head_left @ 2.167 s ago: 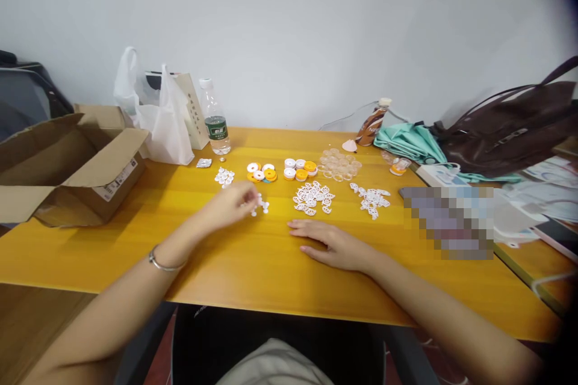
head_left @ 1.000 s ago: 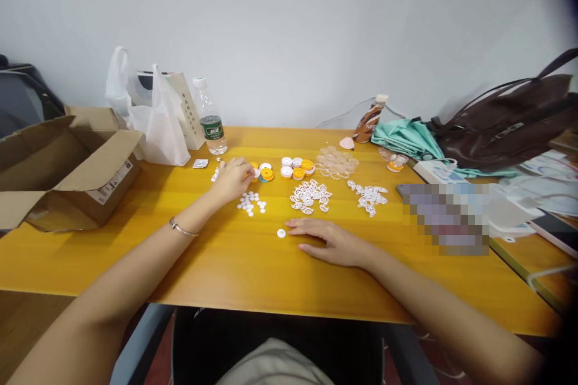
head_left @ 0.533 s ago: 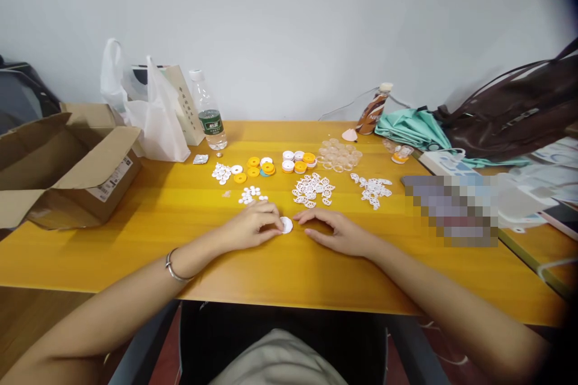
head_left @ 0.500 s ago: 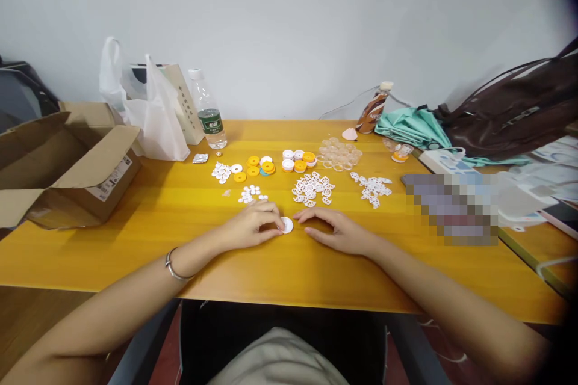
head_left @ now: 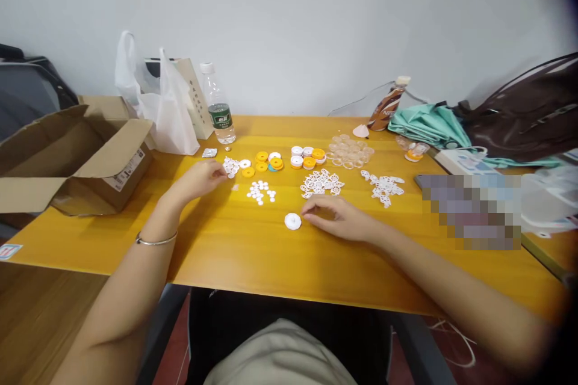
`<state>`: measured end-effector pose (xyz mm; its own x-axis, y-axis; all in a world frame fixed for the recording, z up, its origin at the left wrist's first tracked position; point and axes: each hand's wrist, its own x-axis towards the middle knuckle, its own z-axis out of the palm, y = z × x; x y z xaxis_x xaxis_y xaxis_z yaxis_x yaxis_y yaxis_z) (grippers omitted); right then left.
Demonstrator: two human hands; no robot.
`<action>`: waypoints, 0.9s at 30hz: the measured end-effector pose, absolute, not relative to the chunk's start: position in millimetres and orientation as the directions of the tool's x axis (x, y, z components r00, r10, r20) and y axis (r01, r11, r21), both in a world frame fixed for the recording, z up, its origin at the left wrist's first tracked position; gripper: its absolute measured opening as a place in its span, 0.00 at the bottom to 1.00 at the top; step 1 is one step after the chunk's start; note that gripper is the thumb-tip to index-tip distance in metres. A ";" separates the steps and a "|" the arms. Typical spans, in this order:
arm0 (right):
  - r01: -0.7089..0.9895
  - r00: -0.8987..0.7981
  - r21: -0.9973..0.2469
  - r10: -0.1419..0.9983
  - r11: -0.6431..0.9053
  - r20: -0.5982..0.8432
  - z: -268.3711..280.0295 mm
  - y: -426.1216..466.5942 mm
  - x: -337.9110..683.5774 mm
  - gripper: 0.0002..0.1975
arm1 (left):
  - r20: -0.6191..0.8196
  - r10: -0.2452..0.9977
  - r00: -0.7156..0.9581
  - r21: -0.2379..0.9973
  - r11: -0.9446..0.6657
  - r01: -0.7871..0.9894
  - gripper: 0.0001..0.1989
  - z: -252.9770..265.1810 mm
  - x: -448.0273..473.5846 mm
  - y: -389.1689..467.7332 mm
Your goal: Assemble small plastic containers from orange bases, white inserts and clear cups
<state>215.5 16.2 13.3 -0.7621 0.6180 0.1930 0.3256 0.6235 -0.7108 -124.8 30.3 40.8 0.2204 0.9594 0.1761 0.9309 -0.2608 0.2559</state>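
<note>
A round white disc [head_left: 292, 222] with a scalloped rim and a small raised centre lies flat on the table in front of me. Just right of it rests my right hand [head_left: 338, 218], its fingers curled and the tips of thumb and forefinger close together; whether anything is between them is hidden. My left hand [head_left: 203, 180] reaches to the near left side of a pile of small white stemmed pieces [head_left: 232, 167]. Its fingertips are drawn together at the pile's edge, and what they pinch, if anything, does not show.
Small white discs [head_left: 261, 191], yellow and white rings [head_left: 262, 166], round cases [head_left: 309, 162], clear rings [head_left: 350, 153] and openwork white pieces [head_left: 321, 183] lie in groups. A cardboard box [head_left: 130, 174], a water bottle [head_left: 221, 114] and a tilted brown bottle [head_left: 387, 107] stand behind.
My left hand has let go of the white disc and moved left and away from me to the white stemmed pieces. My right hand stays beside the disc, its fingertips closer together. The view has shifted slightly.
</note>
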 end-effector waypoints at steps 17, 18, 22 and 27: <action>0.343 -0.701 -0.708 0.670 0.617 0.244 5.2 12.2 220.7 0.12 | 0.039 0.958 0.283 0.290 -0.282 0.915 0.10 26.1 -111.9 33.5; 0.338 -0.713 -0.710 0.661 0.617 0.234 4.5 12.1 220.2 0.12 | 0.039 0.959 0.282 0.288 -0.281 0.915 0.10 26.3 -111.8 33.4; 0.328 -0.732 -0.716 0.645 0.616 0.219 2.9 11.8 219.3 0.12 | 0.017 0.961 0.277 0.282 -0.271 0.920 0.10 28.2 -110.9 32.6; 0.333 -0.731 -0.719 0.648 0.610 0.212 2.1 12.8 220.9 0.11 | -0.020 0.959 0.282 0.328 -0.260 0.908 0.12 29.6 -112.7 33.2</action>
